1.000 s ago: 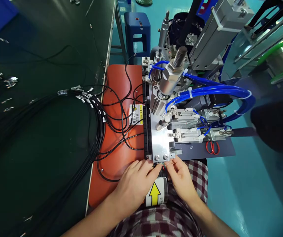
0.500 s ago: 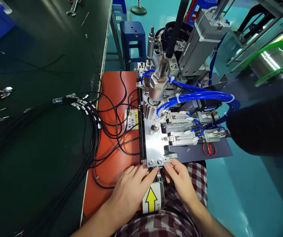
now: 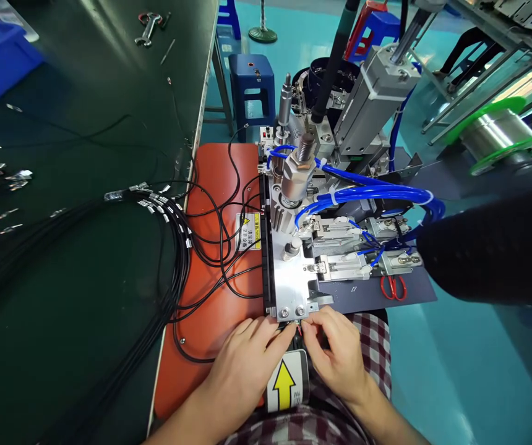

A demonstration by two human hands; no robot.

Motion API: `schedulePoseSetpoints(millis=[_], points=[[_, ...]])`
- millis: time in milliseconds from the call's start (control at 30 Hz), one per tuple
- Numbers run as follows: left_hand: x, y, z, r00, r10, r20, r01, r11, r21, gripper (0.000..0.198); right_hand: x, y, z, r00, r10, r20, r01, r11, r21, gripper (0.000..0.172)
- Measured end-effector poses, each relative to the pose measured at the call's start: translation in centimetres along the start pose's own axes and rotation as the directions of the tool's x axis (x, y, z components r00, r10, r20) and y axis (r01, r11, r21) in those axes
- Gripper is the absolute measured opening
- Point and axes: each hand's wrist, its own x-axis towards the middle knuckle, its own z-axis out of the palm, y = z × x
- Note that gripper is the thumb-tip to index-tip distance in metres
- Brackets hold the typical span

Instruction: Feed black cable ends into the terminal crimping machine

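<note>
My left hand (image 3: 250, 355) is at the front end of the machine's metal block (image 3: 291, 284), its thumb and fingertips pinched together. A black cable (image 3: 192, 355) loops across the orange base and passes under this hand, its end hidden by the fingers. Close to its right, my right hand (image 3: 338, 349) is closed too, thumb against forefinger just below the block. A thin red wire (image 3: 300, 330) shows between the two sets of fingertips. What the right fingers pinch is too small to make out. Below the hands sits a white plate with a yellow arrow (image 3: 284, 383).
Bundled black cables (image 3: 173, 272) with metal tips lie over the green table (image 3: 85, 296) and orange base (image 3: 201, 395). Blue air hoses (image 3: 377, 194) arch over the machine. Red-handled scissors (image 3: 393, 287), a wire spool (image 3: 498, 133), wrenches (image 3: 149, 29) and a blue bin (image 3: 1, 71) surround it.
My right hand has moved slightly left, its fingertips now nearer the left hand's under the block. The left hand stays in place at the block. The view has shifted a little.
</note>
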Motion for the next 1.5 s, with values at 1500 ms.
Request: schedulePoseSetpoints(millis=[1500], points=[[-0.5,2.3,-0.3,0.977,-0.18,0.114,0.174,0.983,0.059,0.043,0.8,-0.6,0.5,0.869,0.396,0.298,-0.492,0.62,0.611,0.027]])
